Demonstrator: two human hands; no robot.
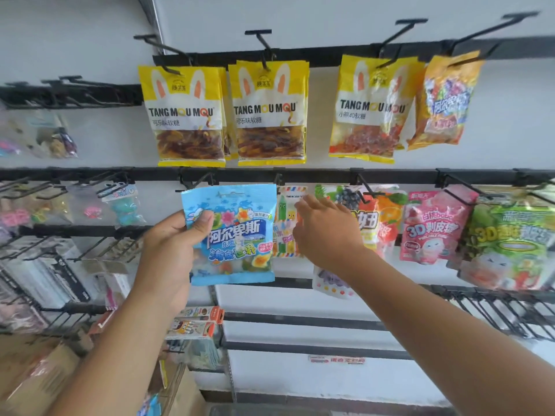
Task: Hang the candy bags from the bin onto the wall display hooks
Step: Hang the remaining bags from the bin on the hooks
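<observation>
My left hand point(177, 250) grips a light blue candy bag point(232, 235) by its left edge, thumb on the front, holding it upright just below the black hooks point(196, 181) of the middle rail. My right hand point(326, 232) reaches forward beside it with relaxed fingers at a pale striped candy bag point(285, 223) hanging on the middle rail; whether the fingers pinch it is hidden. The bin is out of sight.
Yellow rabbit-ear candy bags point(186, 115) hang on the top rail, with an orange bag point(444, 100) at right. Pink point(432, 226) and green point(510, 244) bags hang right of my hands. Empty hooks point(492, 310) line the lower right rail. Toys and cardboard boxes point(39, 376) fill the left side.
</observation>
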